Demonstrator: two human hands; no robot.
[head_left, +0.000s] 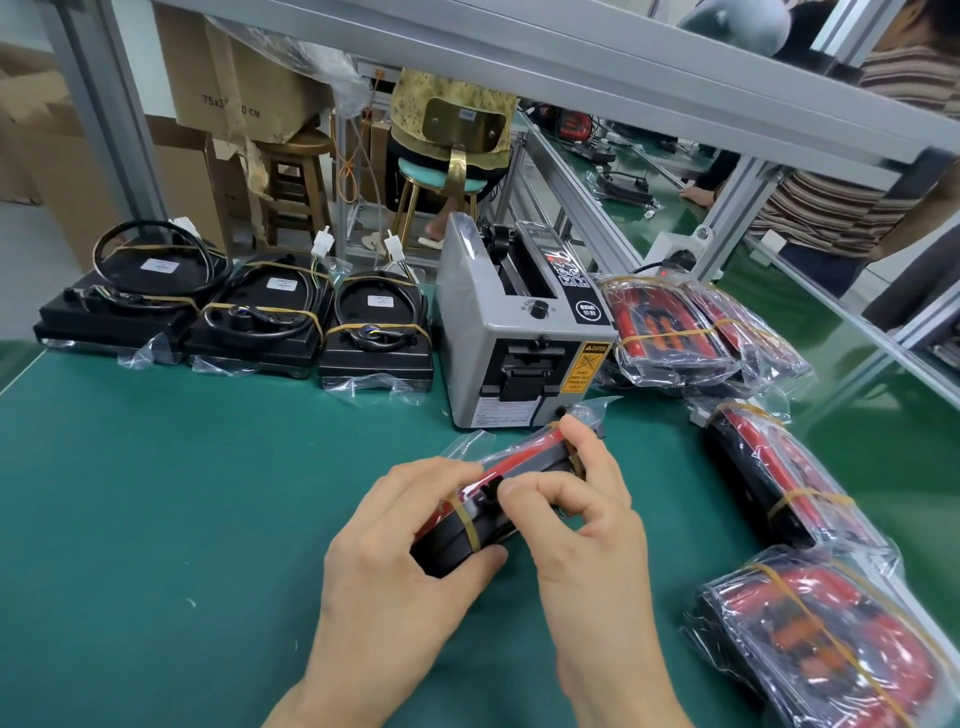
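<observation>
Bagged red-and-black unit (511, 465) sits gripped in both hands over the green counter (182, 493), in front of the person. Its long axis runs from near-left to far-right, and the far end points at the grey tape dispenser (514, 332) just beyond the fingertips. The left hand (395, 551) wraps the black near end and the right hand (587, 525) pinches the top. An aluminium frame (571, 57) spans overhead. Bare counter lies left of the left hand. Black cabled units (260, 317) line the far edge, and similar bagged packs (769, 467) crowd the space right of the right hand.
</observation>
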